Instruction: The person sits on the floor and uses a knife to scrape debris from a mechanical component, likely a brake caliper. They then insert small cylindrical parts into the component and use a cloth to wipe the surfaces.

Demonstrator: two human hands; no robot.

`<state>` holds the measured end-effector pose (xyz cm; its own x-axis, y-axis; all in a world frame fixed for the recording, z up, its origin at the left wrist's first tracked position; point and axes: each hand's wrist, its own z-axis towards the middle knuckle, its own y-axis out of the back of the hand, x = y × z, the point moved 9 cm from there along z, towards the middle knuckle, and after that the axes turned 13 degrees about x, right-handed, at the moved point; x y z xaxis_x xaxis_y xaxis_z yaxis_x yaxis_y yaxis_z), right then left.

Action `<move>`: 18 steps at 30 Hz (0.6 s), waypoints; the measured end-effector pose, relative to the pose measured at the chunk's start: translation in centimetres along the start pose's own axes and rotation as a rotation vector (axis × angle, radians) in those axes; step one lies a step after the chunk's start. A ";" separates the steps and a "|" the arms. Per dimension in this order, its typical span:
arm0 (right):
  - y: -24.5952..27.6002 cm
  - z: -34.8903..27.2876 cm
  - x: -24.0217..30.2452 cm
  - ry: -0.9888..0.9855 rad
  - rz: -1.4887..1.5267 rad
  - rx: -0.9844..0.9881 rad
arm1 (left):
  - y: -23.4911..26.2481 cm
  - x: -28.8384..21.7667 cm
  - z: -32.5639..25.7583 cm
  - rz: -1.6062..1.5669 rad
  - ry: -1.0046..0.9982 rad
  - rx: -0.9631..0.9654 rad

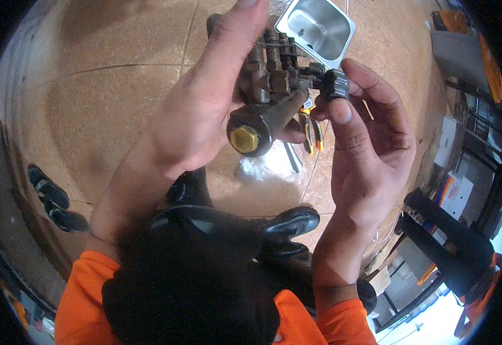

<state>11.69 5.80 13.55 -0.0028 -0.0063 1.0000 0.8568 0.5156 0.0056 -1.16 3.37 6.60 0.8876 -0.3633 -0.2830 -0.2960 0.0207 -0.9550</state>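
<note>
A dark, greasy metal manifold (268, 115) is held up in front of me, with several threaded fittings standing along it. A brass hex plug (244, 139) closes its near end. My left hand (202, 106) is wrapped around the manifold from the left and beneath, with some fingers hidden behind it. On the manifold's right side sits a black ribbed knob (335, 84). My right hand (371, 138) pinches this knob between thumb and fingers. Whether the knob is tight or loose on its stem cannot be seen.
On the tiled floor below lie a steel tray (320, 31), yellow-and-black pliers (310, 129) and a clear plastic bag (262, 167). Black sandals (55, 198) are at the left. Another person in dark trousers (449, 236) is at the right, near shelving and a white box (457, 192).
</note>
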 end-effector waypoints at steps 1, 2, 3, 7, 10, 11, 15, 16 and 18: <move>-0.4 0.1 0.4 -0.016 -0.010 -0.011 | -0.2 -0.2 -0.1 0.044 0.011 -0.056; -0.8 0.0 0.6 -0.037 -0.027 -0.025 | -1.5 -0.6 -0.1 0.150 0.005 -0.167; -0.7 0.0 0.6 -0.045 -0.059 -0.033 | -1.8 -0.6 0.0 0.156 0.001 -0.167; -0.7 0.0 1.7 -0.007 -0.214 -0.044 | -2.1 -0.6 0.4 -0.097 -0.025 0.157; -0.9 0.0 2.2 0.052 -0.323 -0.026 | -0.9 -0.5 0.2 -0.118 -0.075 0.171; -1.1 0.0 2.2 0.068 -0.364 -0.006 | 0.4 -0.3 -0.4 0.035 -0.116 -0.030; -1.7 0.2 2.6 0.114 -0.494 0.056 | 1.1 -0.2 -1.9 0.226 -0.116 -0.257; -1.9 0.2 2.7 0.120 -0.525 0.067 | 1.2 -0.2 -1.8 0.224 -0.109 -0.235; -2.5 0.0 2.8 0.114 -0.576 0.068 | 1.4 -0.2 -1.2 0.185 -0.101 -0.161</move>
<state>9.50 4.49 16.36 -0.3990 -0.3920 0.8289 0.6986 0.4556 0.5518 -2.19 2.34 5.41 0.8413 -0.2725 -0.4669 -0.5020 -0.0734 -0.8617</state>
